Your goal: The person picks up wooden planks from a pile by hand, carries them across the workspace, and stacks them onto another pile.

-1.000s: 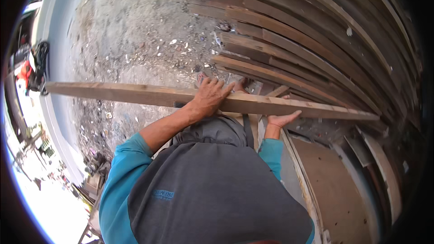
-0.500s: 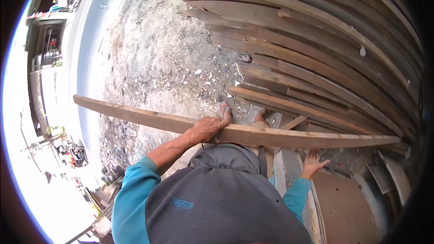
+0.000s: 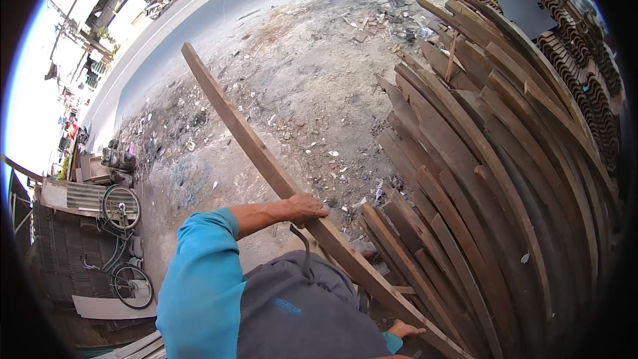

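I hold a long, weathered wooden plank (image 3: 252,139) that slants from the upper left, over the ground, down to the lower right beside my body. My left hand (image 3: 306,207) grips its edge near the middle, the arm in a blue sleeve. My right hand (image 3: 404,329) shows only partly at the lower edge, fingers laid against the plank's near end. My grey-clad torso hides the rest of that arm.
A big stack of similar dark planks (image 3: 498,193) fans out on the right, with roof tiles (image 3: 578,46) piled behind it. Debris litters the dirt ground (image 3: 319,93). A bicycle (image 3: 123,239) leans at the left beside stacked sheets. A road runs along the top left.
The plank has swung from lying across in front of me to slanting away up-left. My left hand stays on it; my right hand has dropped low to its near end.
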{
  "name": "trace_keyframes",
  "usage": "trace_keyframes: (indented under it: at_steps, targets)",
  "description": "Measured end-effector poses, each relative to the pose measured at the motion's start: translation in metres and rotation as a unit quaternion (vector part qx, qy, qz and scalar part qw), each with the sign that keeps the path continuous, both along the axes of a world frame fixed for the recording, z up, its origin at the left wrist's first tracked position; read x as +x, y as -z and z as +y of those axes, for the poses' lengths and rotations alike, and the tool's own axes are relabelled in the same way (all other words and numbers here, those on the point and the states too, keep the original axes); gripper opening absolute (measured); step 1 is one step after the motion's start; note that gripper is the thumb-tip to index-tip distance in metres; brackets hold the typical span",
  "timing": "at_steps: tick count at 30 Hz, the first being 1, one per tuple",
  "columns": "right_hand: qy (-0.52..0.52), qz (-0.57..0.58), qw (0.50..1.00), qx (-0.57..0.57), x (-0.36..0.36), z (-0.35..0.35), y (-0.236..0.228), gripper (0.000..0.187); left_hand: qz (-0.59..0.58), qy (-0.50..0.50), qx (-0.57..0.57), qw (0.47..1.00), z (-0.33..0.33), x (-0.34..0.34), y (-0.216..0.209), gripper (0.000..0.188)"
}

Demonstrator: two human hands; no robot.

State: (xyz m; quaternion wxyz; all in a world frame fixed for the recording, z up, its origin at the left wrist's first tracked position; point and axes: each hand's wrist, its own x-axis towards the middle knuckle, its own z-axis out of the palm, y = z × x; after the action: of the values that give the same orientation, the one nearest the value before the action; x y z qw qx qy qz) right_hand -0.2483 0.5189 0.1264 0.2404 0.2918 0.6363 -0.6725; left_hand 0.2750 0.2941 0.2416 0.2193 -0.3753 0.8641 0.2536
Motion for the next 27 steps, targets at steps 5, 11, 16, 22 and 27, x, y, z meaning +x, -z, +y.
trace_keyframes:
  at_steps: [5, 11, 16, 22, 27]
  targets:
    - [-0.011, -0.038, 0.999, -0.006, 0.113, -0.033, 0.005, 0.097, -0.011, -0.026, -0.05, 0.998, -0.015, 0.135, -0.006, 0.058]
    - [-0.021, -0.058, 0.995, -0.08, 0.2, -0.042, 0.009, 0.101, 0.014, -0.057, -0.085, 0.995, -0.026, 0.244, -0.021, 0.051]
    - [0.006, -0.016, 0.999, -0.04, 0.241, -0.078, -0.01, 0.1, 0.049, -0.08, -0.152, 0.984, -0.039, 0.309, -0.029, 0.048]
    - [0.006, -0.007, 0.993, -0.117, 0.297, -0.147, -0.054, 0.091, 0.088, -0.088, -0.209, 0.97, -0.094, 0.349, -0.042, 0.043]
    - [-0.027, 0.004, 0.981, -0.192, 0.365, -0.216, -0.102, 0.094, 0.083, -0.107, -0.18, 0.974, -0.141, 0.385, -0.054, 0.048]
